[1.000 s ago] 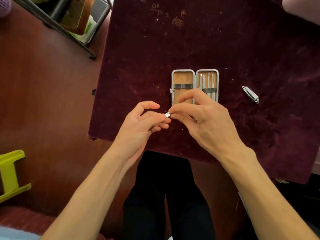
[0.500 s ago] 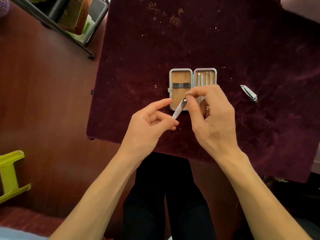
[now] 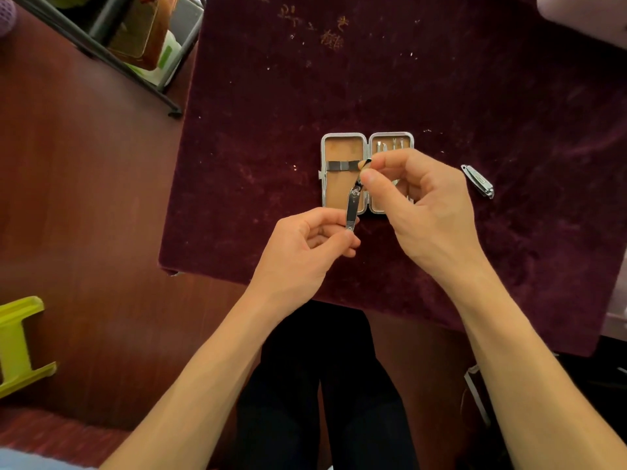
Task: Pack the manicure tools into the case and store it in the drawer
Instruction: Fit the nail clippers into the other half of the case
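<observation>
While you hold the nail clipper point(image 3: 353, 205) between both hands, its long axis runs almost straight away from you, tilted slightly right at the far end, and it hovers over the near edge of the open case point(image 3: 367, 140) on the dark red surface point(image 3: 441, 79). Your left hand point(image 3: 302, 252) pinches the near, ridged end; your right hand point(image 3: 424, 212) pinches the far tip between thumb and forefinger, right by the elastic strap point(image 3: 341, 165) across the case's left half. That strap lies just beyond the clipper's tip and crosswise to it, so the right hand is the nearer one to guide it under, by my reading. Thin tools already sit in the right half, partly hidden by your fingers. A second clipper point(image 3: 478, 181) lies on the surface well to the right, untouched. Compared with half a second ago, the clipper has swung from a slanted line to nearly lengthwise and moved up over the left half.
</observation>
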Tool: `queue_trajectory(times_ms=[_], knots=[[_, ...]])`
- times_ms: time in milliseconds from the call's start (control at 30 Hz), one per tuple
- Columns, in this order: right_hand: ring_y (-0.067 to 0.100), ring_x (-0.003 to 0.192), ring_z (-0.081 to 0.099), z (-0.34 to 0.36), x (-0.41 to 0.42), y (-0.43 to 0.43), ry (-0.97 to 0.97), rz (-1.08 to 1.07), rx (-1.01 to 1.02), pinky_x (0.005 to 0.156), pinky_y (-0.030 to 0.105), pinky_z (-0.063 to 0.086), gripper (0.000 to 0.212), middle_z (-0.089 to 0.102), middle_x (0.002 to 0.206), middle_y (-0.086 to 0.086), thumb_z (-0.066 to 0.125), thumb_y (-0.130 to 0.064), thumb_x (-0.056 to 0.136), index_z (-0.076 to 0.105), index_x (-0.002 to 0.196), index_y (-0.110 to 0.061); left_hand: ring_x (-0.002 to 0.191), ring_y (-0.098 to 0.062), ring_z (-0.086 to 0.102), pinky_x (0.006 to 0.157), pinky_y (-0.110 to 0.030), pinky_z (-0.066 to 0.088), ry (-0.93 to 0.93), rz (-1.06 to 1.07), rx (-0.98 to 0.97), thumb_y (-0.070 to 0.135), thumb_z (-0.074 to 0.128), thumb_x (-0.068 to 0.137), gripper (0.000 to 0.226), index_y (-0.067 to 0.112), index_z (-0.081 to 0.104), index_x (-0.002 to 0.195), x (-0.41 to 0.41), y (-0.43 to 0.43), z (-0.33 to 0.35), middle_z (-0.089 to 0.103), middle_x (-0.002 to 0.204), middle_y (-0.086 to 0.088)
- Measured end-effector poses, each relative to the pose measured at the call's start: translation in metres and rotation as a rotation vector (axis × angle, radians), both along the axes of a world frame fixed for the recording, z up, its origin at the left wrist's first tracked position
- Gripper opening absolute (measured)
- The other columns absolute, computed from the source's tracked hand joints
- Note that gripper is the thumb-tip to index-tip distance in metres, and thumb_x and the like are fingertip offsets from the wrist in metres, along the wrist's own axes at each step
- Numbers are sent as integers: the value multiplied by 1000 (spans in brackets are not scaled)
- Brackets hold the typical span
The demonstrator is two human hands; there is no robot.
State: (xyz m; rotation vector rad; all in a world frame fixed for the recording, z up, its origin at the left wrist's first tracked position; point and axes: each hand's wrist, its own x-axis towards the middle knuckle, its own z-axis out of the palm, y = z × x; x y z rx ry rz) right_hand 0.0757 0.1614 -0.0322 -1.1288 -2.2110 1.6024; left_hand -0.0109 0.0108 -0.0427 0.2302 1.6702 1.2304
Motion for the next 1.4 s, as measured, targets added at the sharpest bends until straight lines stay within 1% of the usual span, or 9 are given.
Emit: queue_trajectory(times_ms=[200,300,367,433,467,600,667,800,1400], knots=[[9,70,63,2,-8,18,6,124,37,70,41,58,6,78,95,-10,75,-21,99,77,101,-26,76,-9,75,79,-20,59,78,-29,-35,9,69,96,17,18,73,110,-7,3,2,80,89,-3],[5,66,60,1,-18,27,-3,167,60,64,38,57,5,77,93,-10,75,-20,98,77,101,-23,78,-11,75,87,-30,63,135,-33,-58,11,70,96,23,12,71,119,-15,7,1,79,89,-2],[3,71,66,-2,-27,33,19,148,72,66,32,57,6,77,91,-12,74,-18,98,78,101,-21,77,-11,73,81,-30,62,216,-25,-51,16,71,96,25,19,70,121,-18,11,-3,76,86,0],[2,79,71,-6,-39,41,43,108,104,70,28,57,7,77,91,-12,73,-15,98,79,102,-18,78,-7,63,76,-21,54,405,-9,-97,31,75,92,36,30,62,126,-20,14,-13,68,90,8],[2,79,70,-10,-45,44,52,90,122,70,25,56,8,76,91,-11,72,-15,98,79,103,-18,84,-4,57,81,-19,48,535,-14,-146,41,76,89,47,33,57,131,-21,14,-19,62,98,13],[2,58,55,-25,-67,55,35,72,158,58,16,44,10,77,86,-4,70,-19,99,77,106,-21,123,-9,42,101,-29,29,931,-238,-313,69,68,82,88,26,40,154,-21,8,-46,43,144,8],[1,54,50,-31,-76,59,14,95,177,57,12,39,10,77,85,-6,69,-21,99,77,105,-24,131,-17,44,103,-32,30,1062,-296,-331,70,66,84,89,22,42,156,-18,3,-59,41,154,2],[0,53,50,-36,-83,62,-10,118,196,57,9,38,9,75,82,-12,70,-25,98,76,103,-30,132,-20,45,105,-40,36,1267,-265,-326,66,63,91,77,20,50,151,-11,-1,-75,48,156,-2],[-1,54,54,-39,-70,51,-46,149,168,56,9,41,8,75,82,-12,71,-23,99,76,102,-29,130,-21,50,103,-38,37,1391,-284,-354,65,54,97,74,16,49,152,-7,-1,-86,47,158,-1]])
